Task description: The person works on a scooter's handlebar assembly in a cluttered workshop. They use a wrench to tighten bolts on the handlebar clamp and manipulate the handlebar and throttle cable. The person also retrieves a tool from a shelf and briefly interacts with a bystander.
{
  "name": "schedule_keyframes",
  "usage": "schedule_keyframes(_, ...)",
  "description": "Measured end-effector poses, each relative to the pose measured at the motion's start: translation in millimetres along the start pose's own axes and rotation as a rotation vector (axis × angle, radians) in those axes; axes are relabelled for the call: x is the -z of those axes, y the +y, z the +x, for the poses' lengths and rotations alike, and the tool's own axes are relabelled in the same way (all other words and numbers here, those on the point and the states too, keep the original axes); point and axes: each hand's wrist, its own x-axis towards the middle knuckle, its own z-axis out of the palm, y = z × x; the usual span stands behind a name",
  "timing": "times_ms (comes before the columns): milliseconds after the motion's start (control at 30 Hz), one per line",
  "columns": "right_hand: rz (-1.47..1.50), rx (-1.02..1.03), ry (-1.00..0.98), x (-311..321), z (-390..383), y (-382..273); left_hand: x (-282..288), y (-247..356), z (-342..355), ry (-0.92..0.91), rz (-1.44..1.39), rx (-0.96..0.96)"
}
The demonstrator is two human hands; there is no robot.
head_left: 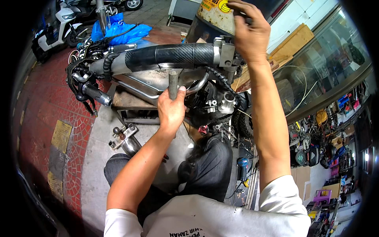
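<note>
Well, the left hand point(172, 110) is wrapped round the rod point(173, 85), just on the near side of the tube point(173, 56); if that grip slipped, the metal could scuff the dark surface. The right hand point(252, 37) is raised by the tube's right end, fingers curled, whether on anything I can't tell; dropping carelessly, it might rap the bracket point(227, 54).

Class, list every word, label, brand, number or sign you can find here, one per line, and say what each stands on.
Printed wording is located here, not copied.
Yellow sticker on the rusty drum: lettering and a drawn hand, cut off by the picture's edge.
White shirt: dark lettering, upside down, partly cut off.
Any marks on the clutter at far right: too small to read.
</note>
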Motion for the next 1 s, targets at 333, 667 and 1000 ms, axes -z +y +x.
schedule_keyframes(333,0.701,-0.847,-0.836,60.6,50.7,3.3,0.2,-1.3,-0.4,-0.036,-0.057,-0.031)
schedule_keyframes(667,0.291,-1.092,-1.049,-12.6,90.5,83.3,-3.6,-5.5,-1.1,-0.06,-0.08,-0.014)
schedule_keyframes(1000,1.175,-1.097,0.567,-44.1,19.1,49.5,9.5,-6.1,5.2,0.009,-0.069,-0.012)
